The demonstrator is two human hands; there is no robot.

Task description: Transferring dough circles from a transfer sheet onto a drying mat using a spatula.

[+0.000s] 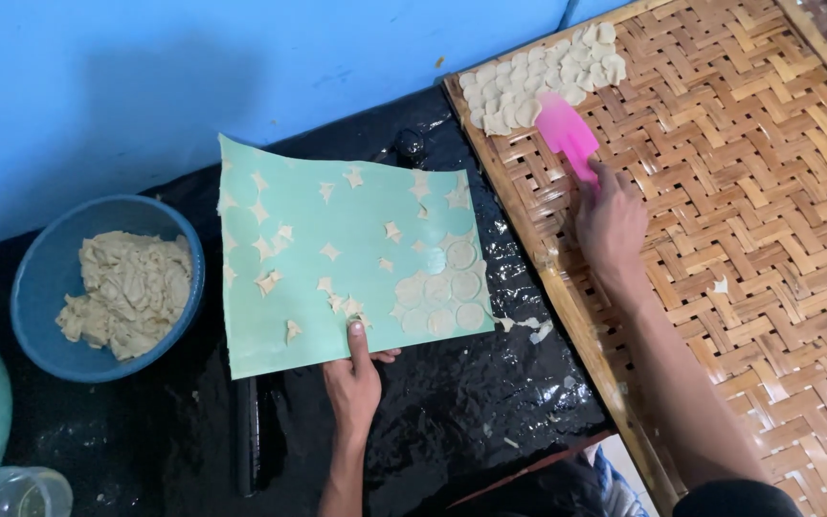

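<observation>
Head view, looking down: the left hand point(353, 383) grips the near edge of a pale green flexible plastic sheet point(337, 220), thumb pressed flat on top and the other fingers curled beneath, so the sheet is pinched between them. The right hand point(611, 222) reaches out over a woven bamboo tray point(768, 239) and is closed around the handle of a pink plastic scraper point(567, 134), whose broad blade points away from the person and touches the near edge of a pile of thin round dough discs point(528, 81) heaped in the far corner of the tray.

The green sheet lies on a black plastic-covered surface point(452, 412), just beside the tray's left edge. A cluster of round dough discs point(442, 292) remains stuck on the sheet's right near part, close to the left thumb. Small star-shaped dough offcuts point(270, 244) are scattered across the rest of the sheet.

To the left of the sheet, apart from it, stands a blue round bowl point(40, 278) holding a lump of crumpled dough scraps point(131, 292). A few dough crumbs point(533, 328) lie on the black surface between the sheet and the tray. Behind everything rises a blue wall point(193, 77). A clear container point(16, 493) shows partly at the lower left corner.
</observation>
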